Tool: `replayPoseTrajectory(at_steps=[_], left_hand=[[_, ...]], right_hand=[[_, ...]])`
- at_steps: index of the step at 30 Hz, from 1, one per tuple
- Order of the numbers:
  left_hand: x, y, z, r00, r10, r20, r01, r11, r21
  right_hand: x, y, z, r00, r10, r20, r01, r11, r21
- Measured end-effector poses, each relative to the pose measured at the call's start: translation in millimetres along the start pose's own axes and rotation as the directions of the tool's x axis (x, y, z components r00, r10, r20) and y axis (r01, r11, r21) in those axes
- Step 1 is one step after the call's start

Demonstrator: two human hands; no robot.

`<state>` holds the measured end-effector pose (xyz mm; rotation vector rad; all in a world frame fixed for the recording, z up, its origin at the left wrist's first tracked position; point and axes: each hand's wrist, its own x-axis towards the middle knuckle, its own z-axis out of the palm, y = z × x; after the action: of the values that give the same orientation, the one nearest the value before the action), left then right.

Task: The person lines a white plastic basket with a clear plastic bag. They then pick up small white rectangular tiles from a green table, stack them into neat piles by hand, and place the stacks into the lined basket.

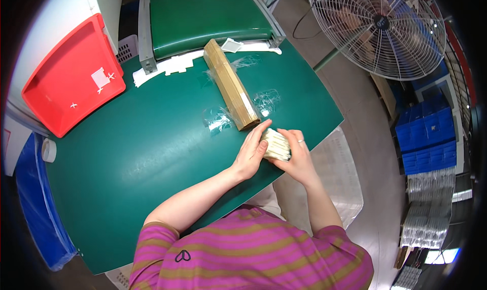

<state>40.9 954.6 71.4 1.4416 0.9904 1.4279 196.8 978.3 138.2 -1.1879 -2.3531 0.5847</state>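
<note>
Near the table's front right edge, a bundle of cream-white, narrow pieces (277, 146) lies between my two hands. My left hand (249, 152) presses its left side, with the fingers stretched forward and the thumb against the pieces. On the other side, my right hand (298, 160) curls round the bundle, fingers at the far end and thumb at the near end. What each piece is cannot be made out. Just beyond my left fingertips is the near end of a long brown cardboard channel (228, 82), fixed to the green table (152, 153) with clear tape.
A red tray (66, 82) with a few small white pieces stands at the left. Behind the table rises a green conveyor belt (208, 16), with white strips (172, 65) along its near end. A tape roll (48, 150) sits at the left edge; a large fan (380, 23) stands back right.
</note>
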Motion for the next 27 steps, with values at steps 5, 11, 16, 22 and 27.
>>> replayPoseTrajectory(at_steps=[5,11,16,22,27], left_hand=[[-4.4,-4.7,4.6,0.993,-0.050,0.104,0.071,0.975,-0.209],[-4.7,-13.8,8.1,0.993,-0.024,0.117,0.056,0.959,-0.277],[-5.0,-8.7,5.5,0.989,-0.042,0.139,0.077,0.964,-0.255],[-2.3,16.1,3.5,0.982,-0.060,0.178,-0.047,0.837,0.545],[-0.4,21.8,3.3,0.980,-0.039,0.194,-0.127,0.632,0.765]], right_hand=[[-3.5,9.8,26.8,0.997,-0.003,-0.077,0.004,1.000,0.011],[-2.9,16.1,33.7,0.994,0.004,-0.113,0.000,0.999,0.036],[-0.3,4.1,32.5,0.990,-0.017,-0.137,0.004,0.996,-0.092],[-2.4,10.0,33.7,0.993,-0.002,-0.115,-0.012,0.993,-0.116],[1.2,12.1,5.6,0.996,-0.090,-0.003,0.089,0.994,-0.062]])
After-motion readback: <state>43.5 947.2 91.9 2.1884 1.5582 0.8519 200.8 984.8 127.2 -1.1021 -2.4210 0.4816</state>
